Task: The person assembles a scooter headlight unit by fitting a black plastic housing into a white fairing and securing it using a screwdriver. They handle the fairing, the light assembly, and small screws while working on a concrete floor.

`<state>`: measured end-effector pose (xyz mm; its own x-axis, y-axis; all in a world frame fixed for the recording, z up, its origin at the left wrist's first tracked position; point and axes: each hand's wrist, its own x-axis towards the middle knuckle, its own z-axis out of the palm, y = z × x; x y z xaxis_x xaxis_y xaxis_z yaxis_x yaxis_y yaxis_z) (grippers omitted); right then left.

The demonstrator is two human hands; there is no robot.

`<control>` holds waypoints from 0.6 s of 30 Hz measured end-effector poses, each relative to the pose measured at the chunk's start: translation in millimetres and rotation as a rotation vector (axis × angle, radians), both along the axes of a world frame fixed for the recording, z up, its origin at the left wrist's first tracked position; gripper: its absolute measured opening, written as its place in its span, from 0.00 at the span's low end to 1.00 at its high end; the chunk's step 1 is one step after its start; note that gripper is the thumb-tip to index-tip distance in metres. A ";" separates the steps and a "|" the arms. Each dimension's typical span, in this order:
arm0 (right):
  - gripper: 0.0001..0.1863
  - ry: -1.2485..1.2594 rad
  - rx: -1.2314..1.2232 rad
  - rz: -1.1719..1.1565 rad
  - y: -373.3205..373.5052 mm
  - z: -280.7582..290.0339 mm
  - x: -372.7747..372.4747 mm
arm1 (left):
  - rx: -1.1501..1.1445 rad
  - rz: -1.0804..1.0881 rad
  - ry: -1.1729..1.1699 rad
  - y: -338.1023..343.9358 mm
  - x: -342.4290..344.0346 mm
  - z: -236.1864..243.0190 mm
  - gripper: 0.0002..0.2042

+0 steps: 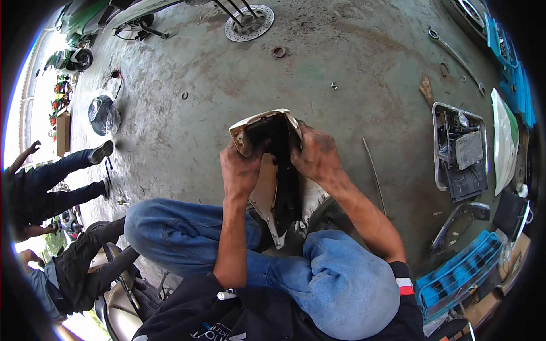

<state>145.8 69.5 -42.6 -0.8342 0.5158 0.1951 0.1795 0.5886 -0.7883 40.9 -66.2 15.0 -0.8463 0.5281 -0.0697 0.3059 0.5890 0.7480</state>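
Between my knees I hold a white motorcycle body panel [263,196] with a dark, hollow inner side facing up. My left hand [239,175] grips its left edge near the far end, the thumb reaching onto the inside. On the opposite edge, my right hand [318,152] is closed around the rim, its fingers partly hidden by the panel. The panel's narrow near end points down toward my lap. Dark smudges mark both hands.
At right lies a metal tray [435,142] of parts, near a long wrench [455,57], a thin rod [374,170] and a blue crate [455,278]. Ahead are a brake disc [261,29] and a rusty ring [278,52]. Other people [62,176] are at left.
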 end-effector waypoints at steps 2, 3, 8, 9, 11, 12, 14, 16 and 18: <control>0.19 -0.010 -0.074 -0.029 -2.5 1.8 5.3 | 0.027 0.013 0.089 -0.6 8.1 -1.7 0.13; 0.19 -0.014 -0.072 -0.026 -3.5 0.5 4.9 | 0.029 0.016 0.086 -3.2 9.3 -4.2 0.13; 0.25 0.025 -0.060 -0.089 -17.3 -3.1 -0.5 | -0.015 0.078 0.174 -14.3 10.6 -15.4 0.14; 0.25 0.022 -0.059 -0.088 -17.3 -0.1 -1.8 | -0.015 0.079 0.171 -15.2 7.7 -14.3 0.14; 0.26 0.056 -0.135 -0.078 -16.1 9.9 -3.0 | 0.006 -0.002 0.205 -15.1 1.1 -9.4 0.14; 0.26 0.054 -0.137 -0.075 -15.9 12.0 -6.6 | 0.004 0.001 0.203 -12.2 -0.6 -7.9 0.14; 0.25 0.179 -0.359 -0.008 -11.6 13.8 -16.9 | 0.218 0.082 0.170 -4.3 -5.1 -6.1 0.16; 0.25 0.147 -0.425 0.014 -4.5 20.7 -19.5 | 0.199 0.057 0.154 -4.1 -12.5 -3.3 0.16; 0.23 0.086 -0.422 0.041 5.6 25.3 -23.3 | 0.217 -0.004 0.203 -1.1 -15.6 -5.2 0.16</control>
<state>122.4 75.1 -17.4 -0.8457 0.5319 0.0438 0.0859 0.2166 -0.9725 25.2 -67.3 9.8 -0.8296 0.5151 0.2156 0.4639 0.4207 0.7796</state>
